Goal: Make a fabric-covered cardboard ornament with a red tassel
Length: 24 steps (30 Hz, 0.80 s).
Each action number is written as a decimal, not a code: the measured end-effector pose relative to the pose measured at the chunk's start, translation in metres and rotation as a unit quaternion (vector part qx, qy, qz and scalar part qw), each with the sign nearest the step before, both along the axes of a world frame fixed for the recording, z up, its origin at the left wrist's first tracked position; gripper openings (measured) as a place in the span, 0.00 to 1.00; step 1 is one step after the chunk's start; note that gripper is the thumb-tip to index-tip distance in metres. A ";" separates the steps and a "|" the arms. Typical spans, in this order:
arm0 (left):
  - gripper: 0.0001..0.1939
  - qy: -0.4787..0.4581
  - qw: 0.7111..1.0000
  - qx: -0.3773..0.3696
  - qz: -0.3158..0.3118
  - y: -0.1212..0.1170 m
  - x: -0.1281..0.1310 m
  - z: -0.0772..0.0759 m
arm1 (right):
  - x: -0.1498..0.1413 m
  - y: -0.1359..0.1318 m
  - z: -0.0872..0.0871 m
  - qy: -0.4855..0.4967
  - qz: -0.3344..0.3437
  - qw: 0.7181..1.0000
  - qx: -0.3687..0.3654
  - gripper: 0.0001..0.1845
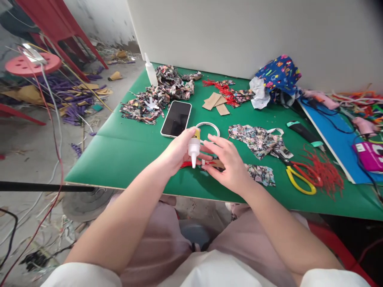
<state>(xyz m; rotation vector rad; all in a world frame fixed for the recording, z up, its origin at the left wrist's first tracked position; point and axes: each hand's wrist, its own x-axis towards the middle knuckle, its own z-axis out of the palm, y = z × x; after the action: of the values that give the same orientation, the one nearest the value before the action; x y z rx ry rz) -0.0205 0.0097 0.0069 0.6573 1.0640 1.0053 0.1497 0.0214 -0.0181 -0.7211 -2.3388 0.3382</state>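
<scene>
My left hand (176,153) is closed round a small white glue bottle (194,148), tipped nozzle-down over a red tassel (188,164) lying on the green table (125,151). My right hand (227,163) presses a small brown cardboard piece (218,164) with patterned cloth against the table, fingers curled over it. The nozzle tip sits just left of the cardboard piece, at the tassel's end.
A phone (176,118) and a white ring (208,128) lie just beyond my hands. Patterned fabric scraps (257,137), yellow-handled scissors (297,177), red tassels (326,173), cardboard cutouts (215,102), a second glue bottle (151,71) and a blue cloth bundle (279,75) surround them.
</scene>
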 end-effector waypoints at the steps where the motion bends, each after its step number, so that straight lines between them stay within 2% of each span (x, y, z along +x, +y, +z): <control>1: 0.18 -0.014 1.000 -0.014 0.001 -0.001 0.005 -0.002 | -0.002 0.000 -0.002 -0.010 0.005 1.000 0.023 0.27; 4: 0.15 -0.019 1.000 -0.019 -0.003 -0.004 0.018 -0.010 | -0.005 -0.001 -0.006 -0.016 -0.001 0.998 0.069 0.25; 7: 0.16 -0.011 1.000 0.006 -0.027 -0.007 0.026 -0.013 | -0.005 -0.002 -0.005 0.013 -0.007 0.997 0.081 0.22; 10: 0.23 0.006 0.997 0.026 -0.071 -0.009 0.023 -0.013 | 0.000 -0.002 0.000 0.053 0.001 0.997 0.049 0.19; 12: 0.24 0.111 0.989 0.078 -0.060 -0.010 0.016 -0.011 | 0.005 -0.001 0.003 0.085 -0.015 0.996 -0.007 0.18; 13: 0.23 0.202 0.971 0.121 -0.038 -0.011 0.011 -0.011 | 0.008 0.000 0.003 0.106 -0.035 0.993 -0.044 0.17; 14: 0.21 0.311 0.934 0.178 -0.016 -0.013 0.006 -0.012 | 0.010 0.001 0.002 0.126 -0.058 0.987 -0.084 0.15; 15: 0.17 0.413 0.880 0.233 -0.012 -0.015 0.002 -0.014 | 0.011 0.002 0.001 0.144 -0.077 0.978 -0.127 0.13; 17: 0.10 0.537 0.775 0.326 -0.063 -0.020 -0.005 -0.018 | 0.013 0.004 -0.002 0.162 -0.090 0.958 -0.220 0.09; 19: 0.12 0.582 0.703 0.388 -0.129 -0.024 -0.008 -0.024 | 0.012 0.006 -0.005 0.159 -0.078 0.936 -0.305 0.08; 21: 0.14 0.598 0.663 0.421 -0.160 -0.028 -0.009 -0.029 | 0.010 0.008 -0.007 0.152 -0.068 0.918 -0.361 0.10; 22: 0.14 0.601 0.655 0.428 -0.161 -0.029 -0.009 -0.031 | 0.009 0.008 -0.007 0.149 -0.067 0.913 -0.374 0.11; 24: 0.13 0.600 0.659 0.429 -0.148 -0.031 -0.008 -0.032 | 0.008 0.010 -0.007 0.151 -0.069 0.910 -0.380 0.12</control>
<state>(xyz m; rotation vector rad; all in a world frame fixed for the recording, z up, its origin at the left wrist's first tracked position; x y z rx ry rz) -0.0281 -0.0215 -0.0254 2.4452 1.4525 0.6511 0.1580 0.0313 -0.0247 -1.0887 -1.8114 1.2401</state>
